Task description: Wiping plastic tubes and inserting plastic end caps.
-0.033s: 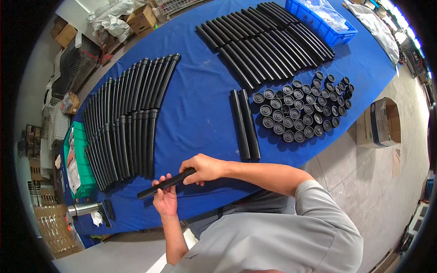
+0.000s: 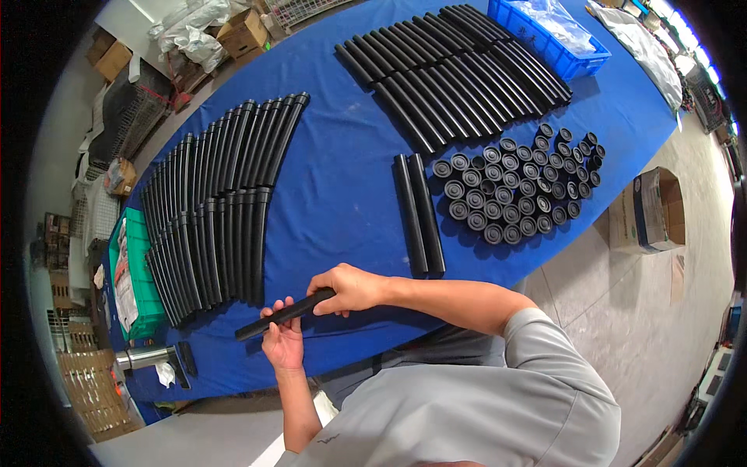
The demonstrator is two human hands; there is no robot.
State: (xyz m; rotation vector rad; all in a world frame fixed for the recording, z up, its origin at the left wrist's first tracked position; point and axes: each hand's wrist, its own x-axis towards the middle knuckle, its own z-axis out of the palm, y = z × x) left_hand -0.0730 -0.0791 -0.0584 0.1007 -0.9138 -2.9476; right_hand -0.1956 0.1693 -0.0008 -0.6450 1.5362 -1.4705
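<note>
My two hands hold one black tube (image 2: 307,305) just above the near edge of the blue table (image 2: 342,194). My right hand (image 2: 352,288) grips its right end from above. My left hand (image 2: 282,341) holds it from below near the middle, and the tube's left end sticks out free. Two straight black tubes (image 2: 419,212) lie side by side just beyond my right hand. A cluster of several black round caps (image 2: 513,187) lies to their right.
Several curved black tubes (image 2: 210,210) lie in rows at the left, and more tubes (image 2: 451,70) at the far right. A blue crate (image 2: 548,35) stands at the back, a green crate (image 2: 132,280) at the left edge, a metal cylinder (image 2: 144,358) below it. A cardboard box (image 2: 650,210) stands on the floor.
</note>
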